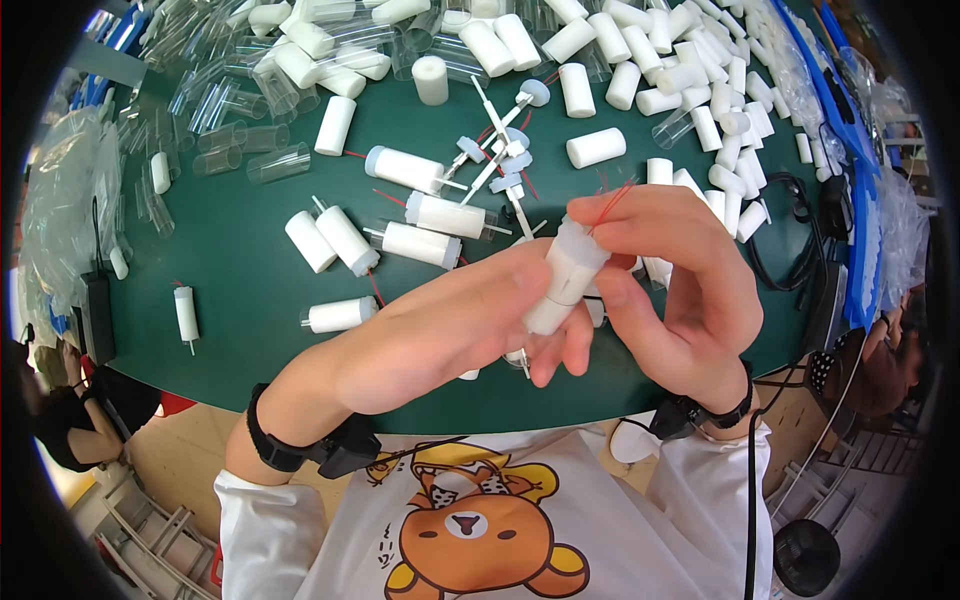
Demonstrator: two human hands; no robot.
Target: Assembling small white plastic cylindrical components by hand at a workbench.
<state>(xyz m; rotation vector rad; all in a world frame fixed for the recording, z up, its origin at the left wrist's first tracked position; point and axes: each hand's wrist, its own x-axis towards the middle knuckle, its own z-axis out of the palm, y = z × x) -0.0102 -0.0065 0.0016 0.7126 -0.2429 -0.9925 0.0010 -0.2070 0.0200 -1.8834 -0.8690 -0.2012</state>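
My left hand (440, 335) is closed around a white cylinder in a clear tube (557, 302), held tilted above the near part of the table. A pale grey-white cap (577, 246) sits at its upper end, with thin red wires (615, 203) rising past my fingertips. My right hand (695, 290) has its fingers curled round that cap, index finger on top and thumb below. Just beyond my left hand lie similar capped tubes (420, 245) with white stems and red wires. Farther off is a small cluster of loose grey caps on white stems (510, 160).
Many white cylinders (690, 70) cover the far right of the green table (250, 345). Clear empty tubes (280, 163) pile up at the far left. Black cables (800, 235) lie on the right, beside a blue edge strip (860, 250). Other people sit at both sides.
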